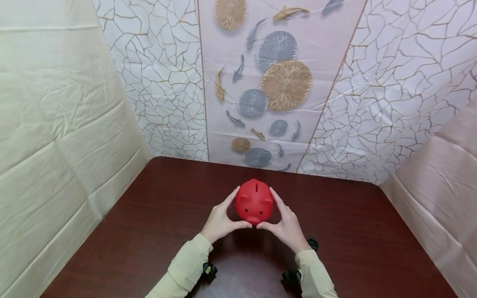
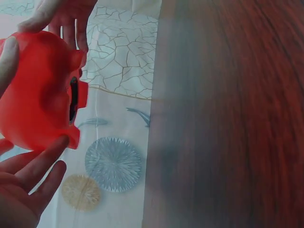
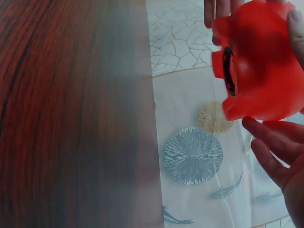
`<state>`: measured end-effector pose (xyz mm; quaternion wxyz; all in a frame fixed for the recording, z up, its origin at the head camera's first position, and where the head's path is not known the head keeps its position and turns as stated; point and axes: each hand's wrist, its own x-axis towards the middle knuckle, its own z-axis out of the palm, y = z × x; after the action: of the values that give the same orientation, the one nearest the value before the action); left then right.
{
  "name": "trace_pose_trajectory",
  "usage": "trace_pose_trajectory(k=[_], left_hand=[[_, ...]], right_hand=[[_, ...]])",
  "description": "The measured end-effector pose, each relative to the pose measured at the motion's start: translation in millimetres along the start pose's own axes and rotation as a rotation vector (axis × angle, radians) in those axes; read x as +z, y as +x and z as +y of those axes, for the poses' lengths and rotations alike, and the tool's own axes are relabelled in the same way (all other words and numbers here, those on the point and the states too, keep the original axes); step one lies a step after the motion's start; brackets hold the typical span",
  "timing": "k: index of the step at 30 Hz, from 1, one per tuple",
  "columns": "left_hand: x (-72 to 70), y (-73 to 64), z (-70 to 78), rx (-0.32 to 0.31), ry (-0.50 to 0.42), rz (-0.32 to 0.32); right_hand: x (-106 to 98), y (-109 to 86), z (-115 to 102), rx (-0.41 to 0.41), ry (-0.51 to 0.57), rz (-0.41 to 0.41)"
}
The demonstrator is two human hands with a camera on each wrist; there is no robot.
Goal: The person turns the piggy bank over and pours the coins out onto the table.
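Note:
A red piggy bank (image 1: 254, 203), its coin slot on top and its snout toward me, is held between both hands. My left hand (image 1: 220, 221) grips its left side, the thumb low near the snout and the fingers along the flank. On the opposite side my right hand (image 1: 287, 225) mirrors this grip. Both wrist views look at the bank's underside, where short feet and a black plug (image 2: 73, 99) show. Air separates those feet from the tabletop there. Some fingertips are hidden behind the red body.
The dark brown wooden table (image 1: 149, 231) spreads under the hands. Behind it hangs a patterned cloth (image 1: 257, 124) with fish and round motifs. A beige cloth (image 1: 67, 136) closes the left side, another the right. Black devices (image 1: 209, 269) sit at the wrists.

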<state>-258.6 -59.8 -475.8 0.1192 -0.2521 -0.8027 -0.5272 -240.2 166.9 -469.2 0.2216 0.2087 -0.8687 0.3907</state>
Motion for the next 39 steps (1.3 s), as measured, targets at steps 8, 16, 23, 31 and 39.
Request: trace_pose_trajectory(k=[8,16,23,31,39], left_hand=[[3.8,2.9,4.1,-0.114,0.032,0.033],[6.3,2.8,10.7,-0.235,0.070,0.077],[3.6,4.0,14.1,-0.324,0.059,0.060],[1.8,5.5,10.3,-0.371,0.078,0.024],[2.0,5.9,9.1,-0.369,0.116,-0.008]], right_hand=[[-2,4.5,-6,0.210,0.023,-0.047],[0,6.3,-9,0.322,-0.122,-0.102],[-1,6.6,-14,0.329,-0.185,-0.114],[0,8.1,-17,0.298,-0.220,-0.108],[-6,12.6,-22,0.369,-0.265,-0.234]])
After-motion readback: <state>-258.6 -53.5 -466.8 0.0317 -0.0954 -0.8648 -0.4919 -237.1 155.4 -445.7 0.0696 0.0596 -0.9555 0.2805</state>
